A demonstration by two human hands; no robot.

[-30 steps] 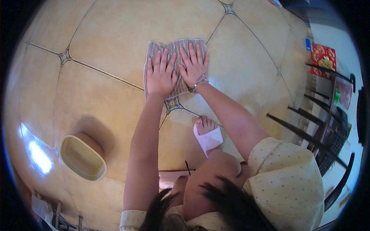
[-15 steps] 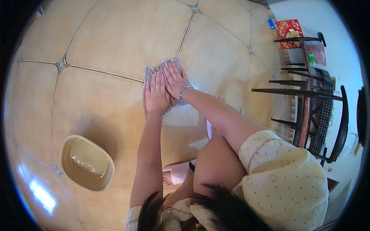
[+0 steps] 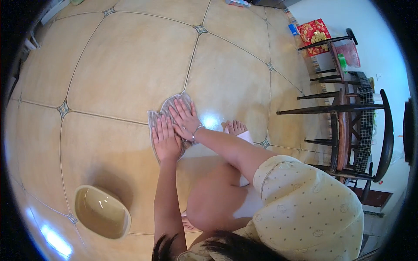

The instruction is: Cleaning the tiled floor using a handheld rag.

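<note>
A grey striped cloth lies spread and rumpled on the tiled floor. My left hand presses flat on its near part, the fingers stretched out and pointing away from me. Just right of it and a little farther off, my right hand also lies flat on the cloth, fingers extended. The hands touch near the left index finger and the right thumb. A bracelet circles the right wrist. Left of my left forearm stands a beige basin; bright reflections show inside it, seemingly on water.
My foot in a pale slipper is just right of the cloth. Dark wooden chairs stand along the right side, by a table with a dark checked cloth. A red and gold bag is at the far right.
The view has tilted, so more far floor shows and everything sits lower in the picture. Both hands remain flat on the cloth, near the same floor joint. My foot beside the cloth is now plainer.
</note>
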